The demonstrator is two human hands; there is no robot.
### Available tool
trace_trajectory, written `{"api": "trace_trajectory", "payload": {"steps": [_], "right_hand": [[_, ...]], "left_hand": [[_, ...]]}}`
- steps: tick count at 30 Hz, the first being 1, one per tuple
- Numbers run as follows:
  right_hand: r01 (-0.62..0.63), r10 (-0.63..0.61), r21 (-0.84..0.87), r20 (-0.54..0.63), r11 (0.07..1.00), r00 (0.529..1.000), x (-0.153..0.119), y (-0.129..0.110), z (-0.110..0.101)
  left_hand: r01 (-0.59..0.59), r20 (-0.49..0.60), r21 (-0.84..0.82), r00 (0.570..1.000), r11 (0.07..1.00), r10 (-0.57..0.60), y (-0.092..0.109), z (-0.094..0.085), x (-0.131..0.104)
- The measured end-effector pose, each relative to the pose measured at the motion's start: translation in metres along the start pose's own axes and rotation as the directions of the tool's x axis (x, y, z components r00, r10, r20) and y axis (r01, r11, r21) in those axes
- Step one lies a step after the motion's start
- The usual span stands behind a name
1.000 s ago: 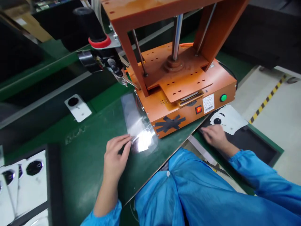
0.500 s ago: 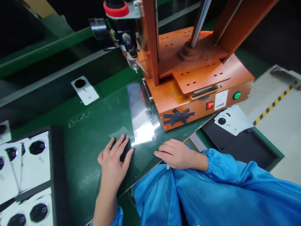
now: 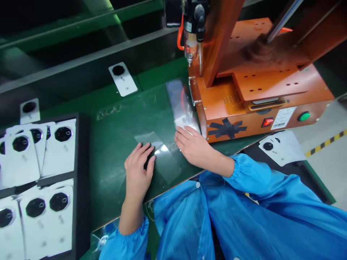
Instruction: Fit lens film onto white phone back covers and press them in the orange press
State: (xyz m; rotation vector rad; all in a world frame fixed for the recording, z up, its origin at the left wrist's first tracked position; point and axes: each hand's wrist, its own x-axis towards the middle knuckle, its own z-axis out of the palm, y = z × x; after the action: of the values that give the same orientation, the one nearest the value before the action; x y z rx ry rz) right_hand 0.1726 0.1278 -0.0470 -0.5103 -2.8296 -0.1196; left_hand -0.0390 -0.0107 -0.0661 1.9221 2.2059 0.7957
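Observation:
My left hand (image 3: 139, 171) lies palm down on the green tabletop, its fingers loosely spread and holding nothing. Its fingertips rest at the left edge of a single clear film sheet (image 3: 166, 159). My right hand (image 3: 196, 148) is open, with its fingers stretched over the near end of a clear film stack (image 3: 177, 99). Whether those fingers have lifted a sheet cannot be made out. The stack lies along the left side of an orange press machine (image 3: 225, 108). Light glints on the single sheet in front of my hands.
A black tray (image 3: 82, 162) at left holds several white phone back covers (image 3: 61, 155) with dark camera areas. Two more covers (image 3: 126, 85) (image 3: 30, 111) sit toward the back. At right, more covers (image 3: 283, 147) rest on another black tray (image 3: 264, 155) below the machine.
My right hand has moved from the table's front edge forward onto the film stack. My left hand stays by the single sheet. The whole view has shifted, so things appear farther right.

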Motion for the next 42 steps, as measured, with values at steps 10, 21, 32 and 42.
{"api": "trace_trajectory", "payload": {"steps": [10, 21, 32, 42], "right_hand": [[-0.099, 0.132, 0.261, -0.115, 0.960, 0.985, 0.013, -0.007, -0.006], [0.166, -0.161, 0.299, -0.041, 0.940, 0.986, 0.055, -0.015, 0.002], [0.282, -0.259, 0.093, -0.207, 0.955, 0.944, 0.031, -0.022, -0.012], [-0.043, 0.425, 0.667, -0.423, 0.744, 0.800, -0.039, -0.040, -0.017]], "left_hand": [[0.056, -0.177, -0.048, 0.982, 0.997, -0.063, 0.021, -0.019, -0.027], [0.118, -0.158, 0.034, 0.981, 0.992, -0.111, 0.000, 0.007, 0.001], [0.030, 0.027, 0.098, 0.999, 0.995, -0.033, 0.005, 0.002, -0.002], [0.003, 0.330, 0.000, 0.944, 1.000, -0.003, 0.014, -0.027, 0.082]]}}
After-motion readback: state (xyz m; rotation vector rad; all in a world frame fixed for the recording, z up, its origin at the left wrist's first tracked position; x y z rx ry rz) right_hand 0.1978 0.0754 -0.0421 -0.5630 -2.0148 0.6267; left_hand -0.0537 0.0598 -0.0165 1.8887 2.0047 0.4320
